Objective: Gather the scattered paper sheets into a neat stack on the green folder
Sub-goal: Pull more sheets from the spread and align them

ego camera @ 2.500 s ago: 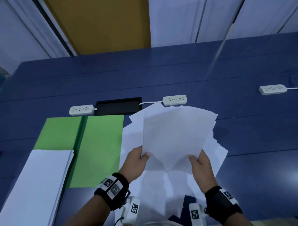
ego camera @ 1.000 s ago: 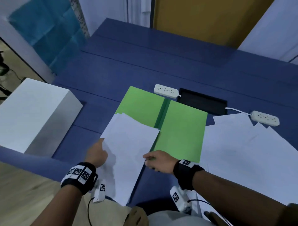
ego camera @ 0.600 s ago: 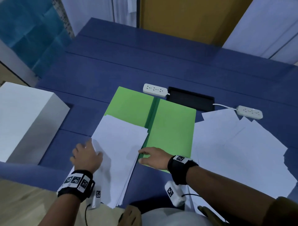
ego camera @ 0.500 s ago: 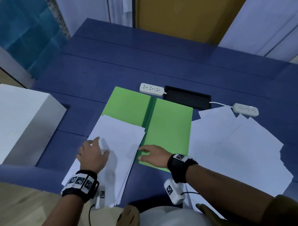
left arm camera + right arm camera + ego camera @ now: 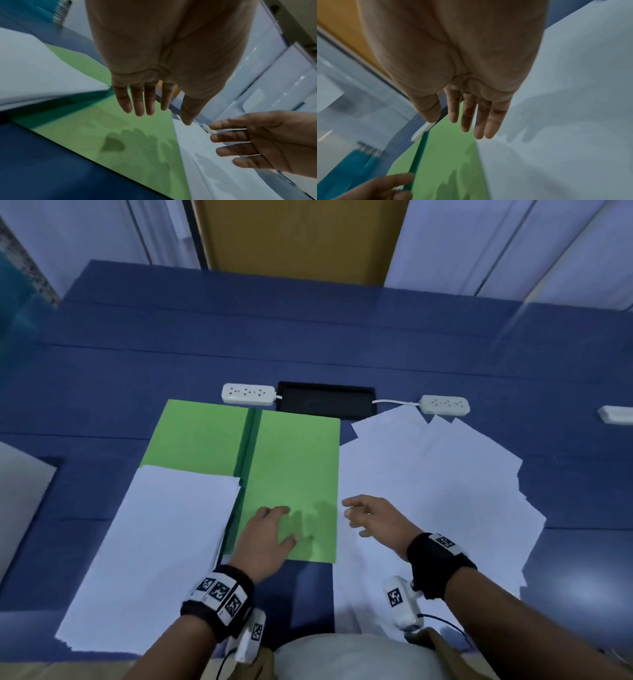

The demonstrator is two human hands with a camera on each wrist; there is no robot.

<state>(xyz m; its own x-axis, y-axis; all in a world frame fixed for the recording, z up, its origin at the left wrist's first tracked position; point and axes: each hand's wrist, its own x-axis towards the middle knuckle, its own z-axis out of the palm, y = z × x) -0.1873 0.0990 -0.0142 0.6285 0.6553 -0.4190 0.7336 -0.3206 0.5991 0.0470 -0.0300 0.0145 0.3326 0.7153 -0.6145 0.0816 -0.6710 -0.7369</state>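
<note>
both hands hang empty, fingers straight: left hand (image 5: 265, 537) over the green folder (image 5: 294, 460), right hand (image 5: 375, 517) over loose sheets (image 5: 428, 481).

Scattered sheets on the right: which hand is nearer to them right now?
Right. The right hand hovers open over the near-left edge of the scattered sheets. The left hand is open above the green folder, beside that pile.
</note>
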